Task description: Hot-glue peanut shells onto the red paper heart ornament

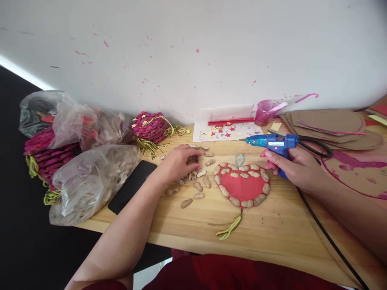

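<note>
In my right hand [292, 165] is a blue hot glue gun [272, 141], its nozzle pointing left above the table. Below and left of it lies a red heart [242, 187] with peanuts glued along its border and a partial second row at the top. A light blue loop [239, 160] stands at its top, and a yellow-green tassel [230, 228] hangs from its point. My left hand [181, 161] reaches into a pile of loose peanuts [190, 176], thumb and fingers apart and curved around some of them. Several single peanuts [198, 186] lie between pile and heart.
Left are a plastic bag of peanuts [90, 185], a black phone [130, 187] and stacked purple peanut-covered pieces [151, 127]. Behind are star cutouts on paper [226, 129] and a pink cup [265, 113]. Cardboard shapes [326, 125] lie right; the gun's black cord [326, 233] runs toward me.
</note>
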Motion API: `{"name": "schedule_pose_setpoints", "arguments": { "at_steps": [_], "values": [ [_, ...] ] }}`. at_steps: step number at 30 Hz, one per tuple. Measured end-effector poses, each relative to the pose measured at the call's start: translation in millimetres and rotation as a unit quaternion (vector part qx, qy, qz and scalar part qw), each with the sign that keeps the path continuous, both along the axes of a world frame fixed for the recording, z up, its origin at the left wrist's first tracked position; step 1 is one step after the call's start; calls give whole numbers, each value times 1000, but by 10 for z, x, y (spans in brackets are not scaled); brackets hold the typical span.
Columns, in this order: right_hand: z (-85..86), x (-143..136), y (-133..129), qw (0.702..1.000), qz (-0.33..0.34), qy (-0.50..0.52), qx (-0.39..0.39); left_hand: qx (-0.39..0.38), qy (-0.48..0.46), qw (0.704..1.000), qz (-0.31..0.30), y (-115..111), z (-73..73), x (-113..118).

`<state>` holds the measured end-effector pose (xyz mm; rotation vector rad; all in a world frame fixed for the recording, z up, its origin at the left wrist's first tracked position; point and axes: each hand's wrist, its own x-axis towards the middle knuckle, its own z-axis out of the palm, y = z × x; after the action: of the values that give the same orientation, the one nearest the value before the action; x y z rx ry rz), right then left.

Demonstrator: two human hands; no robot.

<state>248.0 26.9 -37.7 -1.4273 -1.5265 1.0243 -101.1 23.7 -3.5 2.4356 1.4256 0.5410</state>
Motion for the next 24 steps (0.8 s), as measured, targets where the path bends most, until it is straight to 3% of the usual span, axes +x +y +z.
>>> {"name": "schedule_pose_setpoints", "arguments": {
  "at_steps": [8,16,24],
  "values": [
    [-9,28,-8,1000,10,-9,-7,-12,-57,993,104,3,-54,51],
    [-8,27,-6,1000,20,-6,-3,-72,-160,976,125,17,-121,108],
    [7,13,-1,1000,18,-2,-3,7,-60,993,105,-14,-77,117]
  ]
}}
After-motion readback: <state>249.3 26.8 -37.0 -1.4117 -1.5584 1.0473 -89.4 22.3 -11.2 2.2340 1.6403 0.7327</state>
